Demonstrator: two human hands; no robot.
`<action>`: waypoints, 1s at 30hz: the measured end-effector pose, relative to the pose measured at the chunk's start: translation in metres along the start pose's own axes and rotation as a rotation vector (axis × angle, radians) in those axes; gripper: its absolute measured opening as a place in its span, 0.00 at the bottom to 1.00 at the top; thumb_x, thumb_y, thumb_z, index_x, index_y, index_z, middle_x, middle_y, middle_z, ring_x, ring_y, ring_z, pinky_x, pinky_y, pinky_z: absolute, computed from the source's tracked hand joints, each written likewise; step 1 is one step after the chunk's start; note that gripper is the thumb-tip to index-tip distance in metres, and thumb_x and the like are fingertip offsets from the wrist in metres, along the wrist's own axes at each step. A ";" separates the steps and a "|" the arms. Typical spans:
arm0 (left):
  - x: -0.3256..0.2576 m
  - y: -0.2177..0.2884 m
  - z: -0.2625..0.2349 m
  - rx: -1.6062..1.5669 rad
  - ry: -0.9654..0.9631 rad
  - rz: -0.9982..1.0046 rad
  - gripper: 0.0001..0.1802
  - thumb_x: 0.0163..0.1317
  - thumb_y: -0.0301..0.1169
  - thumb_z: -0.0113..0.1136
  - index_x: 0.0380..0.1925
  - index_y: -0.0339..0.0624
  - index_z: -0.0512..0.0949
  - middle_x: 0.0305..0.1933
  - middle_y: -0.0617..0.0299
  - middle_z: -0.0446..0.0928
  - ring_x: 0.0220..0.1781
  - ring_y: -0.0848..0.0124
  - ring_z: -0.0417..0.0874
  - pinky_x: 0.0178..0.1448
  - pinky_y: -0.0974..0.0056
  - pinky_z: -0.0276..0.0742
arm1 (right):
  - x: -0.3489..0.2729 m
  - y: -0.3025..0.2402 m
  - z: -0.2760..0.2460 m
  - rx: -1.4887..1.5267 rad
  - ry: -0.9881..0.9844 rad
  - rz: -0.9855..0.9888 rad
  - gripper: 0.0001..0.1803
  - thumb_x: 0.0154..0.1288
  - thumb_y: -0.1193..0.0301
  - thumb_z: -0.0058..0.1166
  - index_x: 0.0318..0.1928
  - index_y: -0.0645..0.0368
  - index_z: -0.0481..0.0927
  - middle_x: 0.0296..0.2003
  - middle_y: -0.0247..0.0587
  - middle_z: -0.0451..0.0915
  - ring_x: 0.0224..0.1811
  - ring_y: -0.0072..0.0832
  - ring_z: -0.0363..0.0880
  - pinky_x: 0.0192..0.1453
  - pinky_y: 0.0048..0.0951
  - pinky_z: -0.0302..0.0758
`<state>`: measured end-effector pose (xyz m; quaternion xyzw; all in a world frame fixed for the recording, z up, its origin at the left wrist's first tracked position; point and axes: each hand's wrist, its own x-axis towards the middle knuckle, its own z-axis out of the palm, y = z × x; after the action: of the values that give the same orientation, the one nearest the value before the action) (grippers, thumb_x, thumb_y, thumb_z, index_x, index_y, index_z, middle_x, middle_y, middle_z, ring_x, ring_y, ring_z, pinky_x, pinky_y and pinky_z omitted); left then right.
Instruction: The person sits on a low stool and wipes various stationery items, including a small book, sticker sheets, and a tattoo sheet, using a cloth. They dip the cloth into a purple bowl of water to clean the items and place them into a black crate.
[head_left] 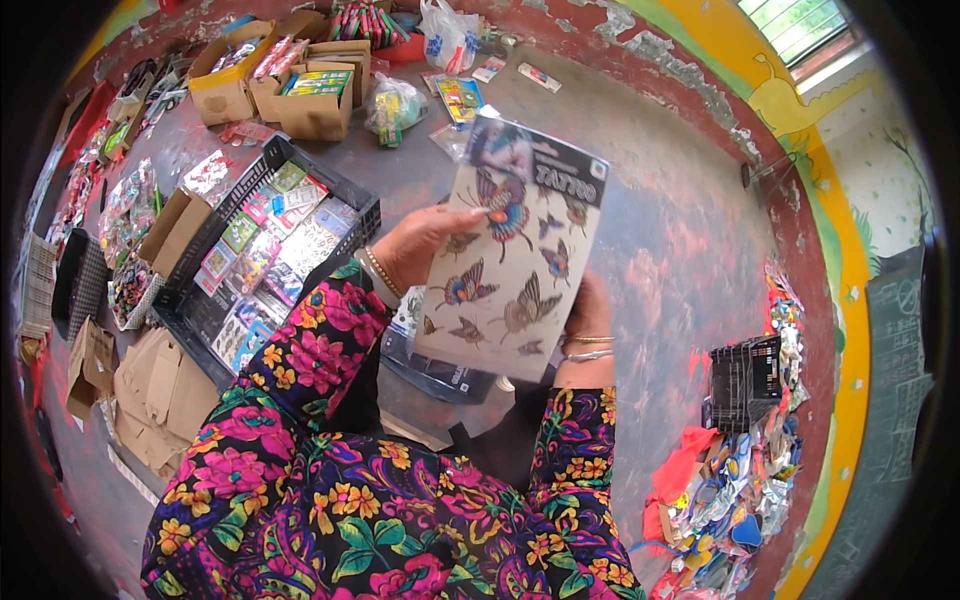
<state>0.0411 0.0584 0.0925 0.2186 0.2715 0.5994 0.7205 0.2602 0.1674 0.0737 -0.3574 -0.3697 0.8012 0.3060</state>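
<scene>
Biggest thing around is the painted concrete floor (680, 230), red-grey and crowded with stock, so anything dropped lands among clutter. At the left of the frame sits a black plastic crate (215, 225) full of small packets, with cardboard boxes (310, 95) in the upper left and a heap of colourful scraps (740, 500) at the lower right beside a smaller dark crate (745, 385). Held up in the middle of the frame is the butterfly sticker sheet (515, 250), a thin glossy card tilted to the right. The left hand (425, 245) pinches its left edge, fingers closed on the card, and the right hand (590, 320) supports the lower right edge from behind; can't really tell how tightly those fingers are curled since the sheet hides them. My worry: it's flimsy and only gripped at the edges, so it could bend, crease, or slip out and slide into the dark packets (440, 370) lying just under it.
</scene>
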 end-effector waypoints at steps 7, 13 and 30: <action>0.009 0.002 -0.004 -0.212 0.023 0.150 0.19 0.61 0.32 0.51 0.49 0.31 0.70 0.45 0.50 0.76 0.45 0.61 0.79 0.52 0.57 0.73 | -0.020 -0.045 -0.041 0.363 0.069 -0.664 0.19 0.67 0.61 0.39 0.46 0.64 0.73 0.43 0.44 0.77 0.45 0.36 0.76 0.52 0.40 0.73; 0.013 -0.004 -0.005 -0.398 -0.082 0.136 0.20 0.64 0.36 0.46 0.50 0.34 0.68 0.49 0.49 0.74 0.49 0.58 0.77 0.56 0.54 0.70 | -0.048 -0.015 0.074 0.011 -0.063 -0.528 0.24 0.69 0.55 0.36 0.51 0.63 0.70 0.38 0.43 0.77 0.39 0.30 0.78 0.44 0.28 0.76; 0.012 -0.048 0.012 -0.100 -0.075 0.108 0.19 0.58 0.26 0.49 0.51 0.37 0.68 0.47 0.55 0.74 0.51 0.63 0.75 0.57 0.59 0.68 | 0.016 0.016 0.049 -1.072 0.479 -1.117 0.17 0.67 0.72 0.39 0.55 0.60 0.70 0.58 0.52 0.65 0.67 0.46 0.54 0.68 0.36 0.51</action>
<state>0.0865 0.0616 0.0689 0.2192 0.2019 0.6414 0.7069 0.2081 0.1523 0.0781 -0.3800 -0.7516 0.1458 0.5191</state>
